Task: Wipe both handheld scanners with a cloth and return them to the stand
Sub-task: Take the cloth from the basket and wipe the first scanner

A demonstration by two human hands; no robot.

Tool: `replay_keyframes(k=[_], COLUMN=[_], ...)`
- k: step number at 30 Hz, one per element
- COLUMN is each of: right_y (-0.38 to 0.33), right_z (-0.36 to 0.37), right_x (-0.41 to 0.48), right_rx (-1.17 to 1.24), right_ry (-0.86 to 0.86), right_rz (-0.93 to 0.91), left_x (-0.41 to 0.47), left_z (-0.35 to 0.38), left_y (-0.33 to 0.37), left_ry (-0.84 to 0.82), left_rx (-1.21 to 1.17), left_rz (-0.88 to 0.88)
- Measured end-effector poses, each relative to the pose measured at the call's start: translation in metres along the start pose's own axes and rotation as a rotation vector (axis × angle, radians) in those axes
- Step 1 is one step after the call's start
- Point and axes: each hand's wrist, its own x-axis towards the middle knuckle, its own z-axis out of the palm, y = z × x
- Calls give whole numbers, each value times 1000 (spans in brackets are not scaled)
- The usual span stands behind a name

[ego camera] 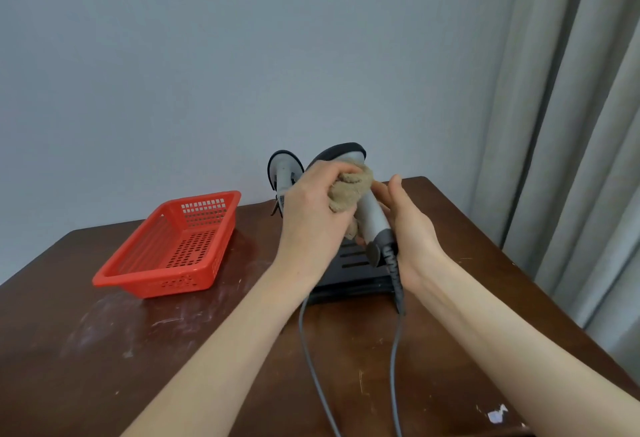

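Note:
My right hand (407, 228) grips the handle of a grey handheld scanner (370, 215), lifted above the black stand (356, 274), its dark head pointing up and away. My left hand (311, 215) holds a bunched beige cloth (349, 192) pressed against the scanner's neck. A second grey scanner (284, 173) sits upright at the stand's back left, partly hidden behind my left hand. Two grey cables (311, 367) run from the scanners toward me across the table.
A red perforated plastic basket (173, 249) stands on the left of the dark wooden table (104, 350). A grey wall is behind the table and a grey curtain (571, 125) hangs at the right. A scrap of white paper (497, 414) lies near the table's front right.

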Motion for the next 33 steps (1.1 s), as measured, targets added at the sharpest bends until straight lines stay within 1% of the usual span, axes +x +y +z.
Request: replay_keyframes(k=[4,8,10,11,13,14,17,18,19,20,21,22,23,24,26,28,31,32,33], right_y=[-3,-4,-3,-3,-3,-5,-12,-14,-16,-17,-16,-14,-11,-9,-7,-9,-11,-10,-9], right_z=[-3,-6,-4,-3,0,1,-2,-3,-2,-2,-2,-1,1,2,6,5,-1,-1,-2], right_x=[2,2,0,-1,-2,-3,-2,-2,-4,-5,-6,-7,-8,-9,-10,-10,-9,-8,-7], right_rx=[0,-57,-28,-9,21,28,40,45,36,11,-18,-33,-33,-24,18,49,-51,-81,-99], right_ry=[-6,-21,-10,-11,-30,-40,-28,-10,4,15,19,13,6,0,-1,-17,4,0,-18], right_rz=[-3,-10,-1,10,57,76,65,53,39,23,9,2,6,14,25,42,4,-11,-32], left_x=[-25,-36,-30,-26,-21,-22,-27,-26,-21,-15,-6,1,7,10,3,-12,-24,-23,-21], left_z=[10,7,4,3,0,-2,-8,-12,-15,-18,-20,-21,-19,-15,-4,3,1,-2,-5], left_y=[8,5,4,3,2,1,-5,-8,-11,-13,-14,-14,-12,-10,-6,1,6,8,9], left_ry=[-111,-211,-210,-179,-111,-112,-275,-277,-209,-100,8,83,113,107,60,-25,-297,-371,-400], left_rx=[-10,-51,-22,-7,-8,-15,-15,-19,-22,-18,-15,-20,-17,-7,4,-22,-95,-133,-179], left_rz=[152,161,185,190,161,134,3,-58,-115,-153,-163,-149,-121,-86,-42,-45,-38,-64,-105])
